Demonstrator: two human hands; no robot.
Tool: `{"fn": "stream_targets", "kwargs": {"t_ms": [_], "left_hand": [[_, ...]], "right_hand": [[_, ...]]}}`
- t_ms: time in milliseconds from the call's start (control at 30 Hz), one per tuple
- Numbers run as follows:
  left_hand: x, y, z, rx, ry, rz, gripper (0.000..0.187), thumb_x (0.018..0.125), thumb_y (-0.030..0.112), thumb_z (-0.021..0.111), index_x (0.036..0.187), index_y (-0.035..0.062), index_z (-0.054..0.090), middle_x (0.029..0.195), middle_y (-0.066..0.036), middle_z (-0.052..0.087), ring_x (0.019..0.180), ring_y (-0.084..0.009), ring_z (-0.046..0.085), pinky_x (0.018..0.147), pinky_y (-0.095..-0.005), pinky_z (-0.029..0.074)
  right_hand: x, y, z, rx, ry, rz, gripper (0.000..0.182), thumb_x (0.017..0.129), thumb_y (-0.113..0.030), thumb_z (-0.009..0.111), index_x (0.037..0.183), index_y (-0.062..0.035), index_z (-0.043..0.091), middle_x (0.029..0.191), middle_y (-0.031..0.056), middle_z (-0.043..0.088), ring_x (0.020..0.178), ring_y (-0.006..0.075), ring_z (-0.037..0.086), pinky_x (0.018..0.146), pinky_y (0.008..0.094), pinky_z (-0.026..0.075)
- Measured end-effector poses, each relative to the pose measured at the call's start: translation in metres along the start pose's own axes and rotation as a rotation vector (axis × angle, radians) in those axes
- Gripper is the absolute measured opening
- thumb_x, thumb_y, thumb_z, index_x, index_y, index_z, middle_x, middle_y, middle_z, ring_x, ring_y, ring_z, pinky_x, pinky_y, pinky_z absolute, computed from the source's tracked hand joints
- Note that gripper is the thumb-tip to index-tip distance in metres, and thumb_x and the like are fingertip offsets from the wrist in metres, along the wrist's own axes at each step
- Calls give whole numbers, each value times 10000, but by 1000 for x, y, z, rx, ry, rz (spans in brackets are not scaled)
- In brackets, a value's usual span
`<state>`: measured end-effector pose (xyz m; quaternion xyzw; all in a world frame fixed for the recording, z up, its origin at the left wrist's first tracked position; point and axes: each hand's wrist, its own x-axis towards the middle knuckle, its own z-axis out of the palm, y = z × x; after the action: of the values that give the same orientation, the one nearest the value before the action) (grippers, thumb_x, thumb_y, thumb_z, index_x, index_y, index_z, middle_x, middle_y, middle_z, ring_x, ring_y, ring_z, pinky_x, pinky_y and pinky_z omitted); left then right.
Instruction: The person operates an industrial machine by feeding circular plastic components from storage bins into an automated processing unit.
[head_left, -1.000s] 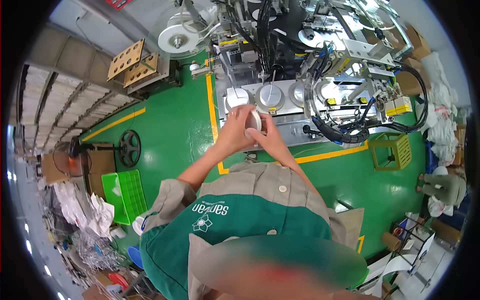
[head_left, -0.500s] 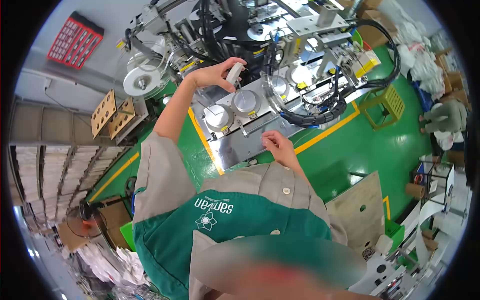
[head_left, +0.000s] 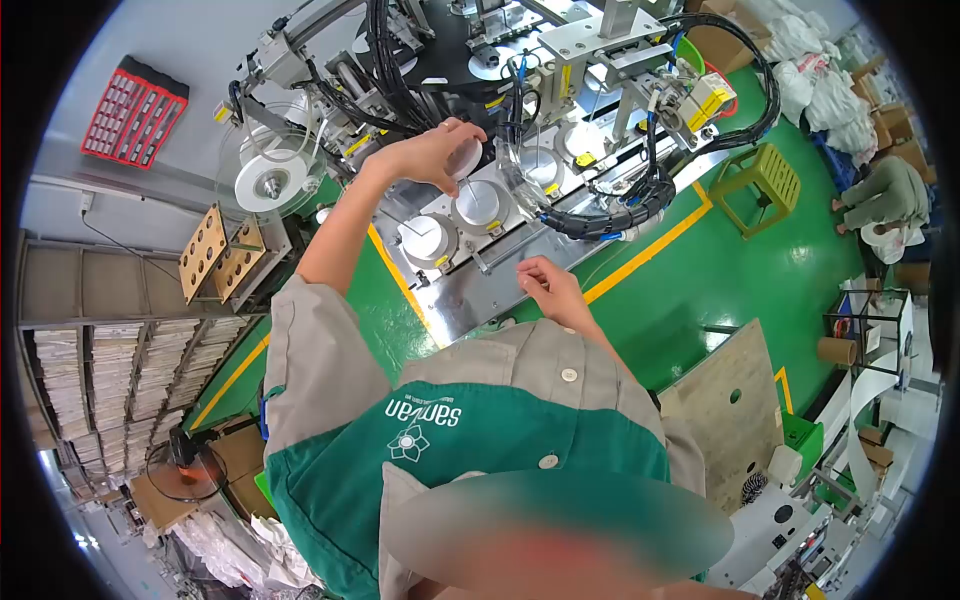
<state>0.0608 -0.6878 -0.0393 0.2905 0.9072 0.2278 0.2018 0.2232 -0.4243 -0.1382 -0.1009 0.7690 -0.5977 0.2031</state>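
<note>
My left hand (head_left: 432, 158) reaches over the machine, its thumb and fingers closed round a stack of white round discs (head_left: 463, 160). Just below that stack, a round holder carries white discs (head_left: 478, 203) around a thin upright pin. To its left, a second holder bears another pile of white discs (head_left: 424, 238), also with a thin rod. My right hand (head_left: 553, 288) hovers by the front edge of the metal plate (head_left: 470, 292), fingers loosely bent and thumb apart, with nothing visible in it.
Black cable bundles (head_left: 600, 222) loop over the machine to the right of the holders. A green stool (head_left: 757, 190) stands on the floor at right, and a person (head_left: 885, 195) bends down beyond it. A white reel (head_left: 272, 184) hangs at left.
My left hand has tilted the held discs from edge-on to more face-on near the pin. My right hand's fingers have loosened slightly. The whole view has shifted a little.
</note>
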Motion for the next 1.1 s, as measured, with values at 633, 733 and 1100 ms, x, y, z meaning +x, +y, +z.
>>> {"fn": "stream_targets", "kwargs": {"t_ms": [633,733,1100], "left_hand": [[-60,124,156,-1009,373,-470,178,845,135,612,957,0,577,795,-23,585,702,-70,525,613,-213,412],[-5,163,199,-1227,339,-777,320,792,196,701,1045,28,601,809,-3,603,635,-61,498,544,-192,369],[18,125,328,-1217,383,65,361,833,87,565,1186,30,510,1038,-97,614,951,-185,584,837,-291,452]], "right_hand": [[132,181,-411,-255,958,144,276,814,-183,633,1026,-22,559,922,85,634,795,144,607,681,280,498],[229,232,-489,-550,1035,-18,430,709,-184,724,1071,-30,548,1016,173,622,900,290,618,790,356,486],[237,274,-508,-367,932,195,583,571,-390,795,962,-25,562,968,206,598,957,362,556,829,445,447]]}}
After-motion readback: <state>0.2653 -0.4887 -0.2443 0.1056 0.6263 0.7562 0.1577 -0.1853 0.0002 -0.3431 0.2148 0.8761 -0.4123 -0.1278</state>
